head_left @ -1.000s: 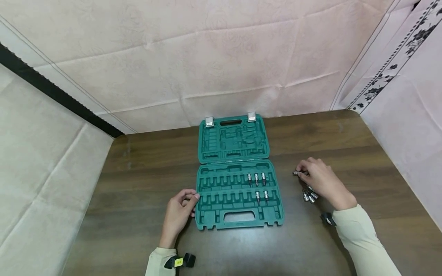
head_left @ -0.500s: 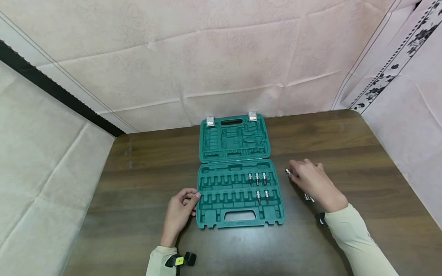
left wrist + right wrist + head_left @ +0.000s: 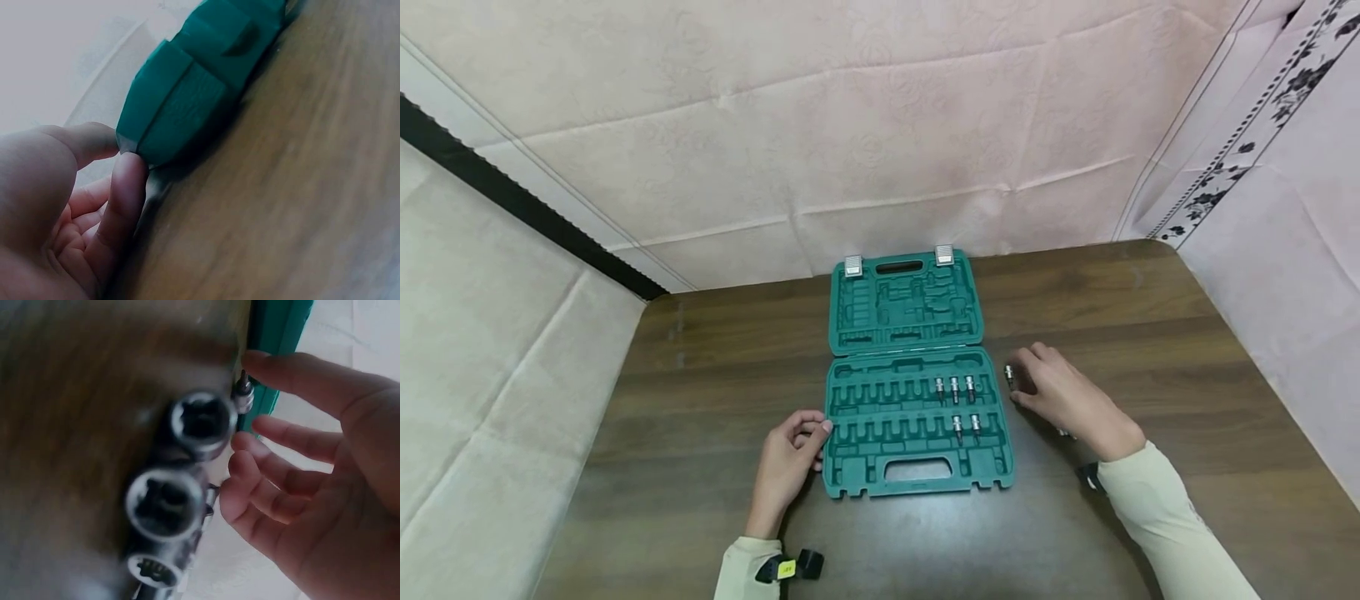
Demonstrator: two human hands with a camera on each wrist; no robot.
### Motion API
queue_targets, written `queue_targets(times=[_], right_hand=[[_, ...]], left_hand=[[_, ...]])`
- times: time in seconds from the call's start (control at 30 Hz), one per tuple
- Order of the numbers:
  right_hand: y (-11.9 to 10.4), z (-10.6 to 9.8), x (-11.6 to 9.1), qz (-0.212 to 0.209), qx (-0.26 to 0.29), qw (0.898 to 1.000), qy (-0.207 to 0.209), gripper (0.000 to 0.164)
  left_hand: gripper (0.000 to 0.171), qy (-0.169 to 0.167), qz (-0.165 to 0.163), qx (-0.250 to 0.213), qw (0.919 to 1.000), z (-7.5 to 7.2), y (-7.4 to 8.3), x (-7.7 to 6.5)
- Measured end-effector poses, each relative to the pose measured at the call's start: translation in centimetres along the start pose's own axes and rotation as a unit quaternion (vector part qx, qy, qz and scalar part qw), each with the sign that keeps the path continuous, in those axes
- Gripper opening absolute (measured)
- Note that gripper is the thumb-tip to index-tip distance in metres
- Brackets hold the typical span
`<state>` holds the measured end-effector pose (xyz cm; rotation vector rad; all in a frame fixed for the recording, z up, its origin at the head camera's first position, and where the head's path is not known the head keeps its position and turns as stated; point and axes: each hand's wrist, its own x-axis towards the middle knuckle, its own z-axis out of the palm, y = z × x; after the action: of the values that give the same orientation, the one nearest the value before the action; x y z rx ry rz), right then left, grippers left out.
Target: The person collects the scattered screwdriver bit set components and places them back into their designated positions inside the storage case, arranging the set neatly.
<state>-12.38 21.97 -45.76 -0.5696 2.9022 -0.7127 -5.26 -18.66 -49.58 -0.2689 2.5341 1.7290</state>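
Left hand, fingers curled, pinched the case beside it; right hand, partly closed, pinched one socket; loose sockets lay beneath.

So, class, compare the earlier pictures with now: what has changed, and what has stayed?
The right hand has moved left, toward the green case, carrying one socket bit. The left hand still grips the case's left edge, and five bits remain in it.

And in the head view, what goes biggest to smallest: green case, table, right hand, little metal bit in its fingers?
1. Table
2. Green case
3. Right hand
4. Metal bit
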Motion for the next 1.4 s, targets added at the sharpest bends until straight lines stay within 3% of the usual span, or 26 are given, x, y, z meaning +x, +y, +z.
queue_targets(times=[0.2,0.43,0.6,0.7,0.83,1.0,1.4], right_hand=[[0.3,0.3,1.1,-0.022,0.005,0.999,-0.034,0.05],[0.1,0.4,1.7,-0.043,-0.006,0.997,-0.066,0.035],[0.2,0.6,1.6,-0.056,-0.016,0.996,-0.066,0.033],[0.1,0.7,1.3,-0.043,-0.003,0.997,-0.071,0.039],[0.0,0.6,1.2,-0.025,0.018,0.996,-0.081,0.032],[0.3,0.5,1.3,-0.036,0.036,0.995,-0.081,0.021],[1.2,-0.6,0.8,-0.058,0.042,0.995,-0.062,0.025]], left_hand=[[0.019,0.005,-0.003,0.009,0.9999,-0.1,-0.5,0.0],[0.018,0.004,-0.008,0.003,1.0,-0.1,-0.6,-0.3],[0.019,0.004,-0.012,0.001,0.9999,0.0,-0.7,-0.4],[0.022,0.002,-0.009,0.001,1.0,0.0,-0.6,-0.3],[0.023,0.002,-0.002,0.002,1.0,0.1,-0.3,-0.1],[0.019,0.004,-0.005,0.006,1.0,0.0,-0.2,0.0],[0.022,0.002,0.001,0.008,1.0,0.0,0.0,0.0]])
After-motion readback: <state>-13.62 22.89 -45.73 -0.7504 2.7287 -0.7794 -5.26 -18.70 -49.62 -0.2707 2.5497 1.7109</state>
